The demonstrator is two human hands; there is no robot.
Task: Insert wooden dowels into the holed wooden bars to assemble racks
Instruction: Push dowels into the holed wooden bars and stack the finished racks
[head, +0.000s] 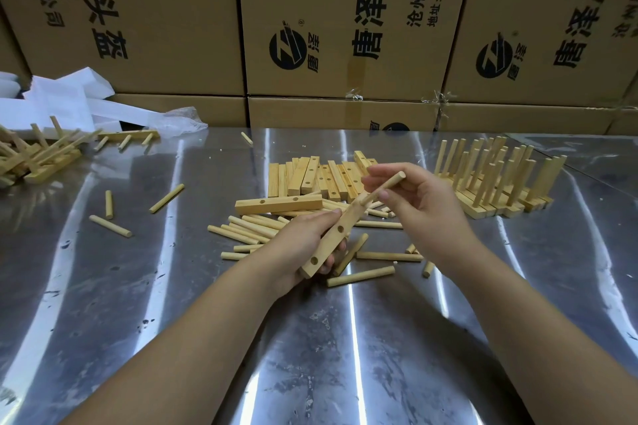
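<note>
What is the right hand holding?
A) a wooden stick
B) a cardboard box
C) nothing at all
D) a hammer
A: the right hand pinches a wooden stick, whose lower end meets the far end of the holed bar that the left hand holds.

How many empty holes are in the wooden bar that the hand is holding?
2 in the holed wooden bar: one near its close end, one at its middle. The far hole takes the dowel pinched by the right hand. The left hand may hide others.
</note>
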